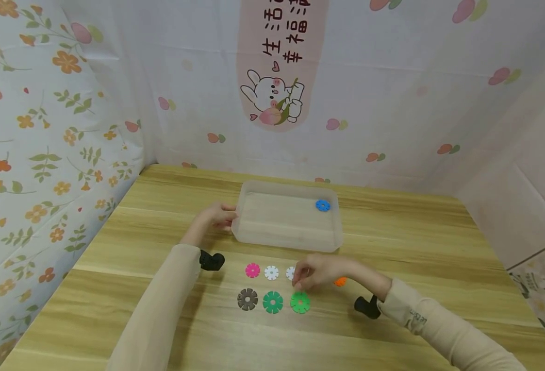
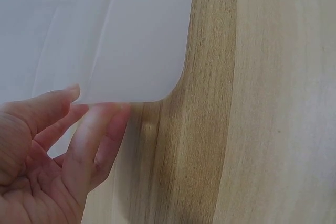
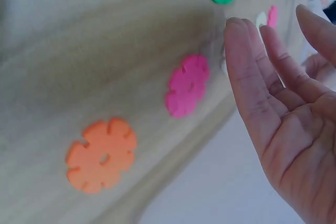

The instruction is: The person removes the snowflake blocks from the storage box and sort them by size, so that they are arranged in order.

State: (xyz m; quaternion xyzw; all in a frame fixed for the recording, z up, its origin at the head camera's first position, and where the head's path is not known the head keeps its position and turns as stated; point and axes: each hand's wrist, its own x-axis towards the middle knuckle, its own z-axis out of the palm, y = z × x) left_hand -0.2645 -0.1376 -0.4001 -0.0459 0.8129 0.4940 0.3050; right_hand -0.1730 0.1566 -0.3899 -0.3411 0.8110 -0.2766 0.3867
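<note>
My left hand (image 1: 220, 215) is at the left end of a translucent plastic tray (image 1: 287, 246), its thumb and fingers pinching the rim (image 2: 147, 100) in the left wrist view. My right hand (image 1: 320, 270) reaches down over a row of notched flower discs. Its fingertips are right by a white disc (image 1: 290, 273), which they partly cover. The right wrist view shows these fingers fairly straight, the thumb apart from them, nothing visibly held. Beside that hand lie a pink disc (image 3: 187, 85), hidden in the head view, and an orange disc (image 1: 341, 282).
A blue disc (image 1: 323, 205) lies inside the tray. Left of my right hand are another pink disc (image 1: 252, 270) and another white one (image 1: 271, 273). The nearer row holds a grey-brown disc (image 1: 247, 299), a dark green disc (image 1: 273, 302) and a light green disc (image 1: 300, 302).
</note>
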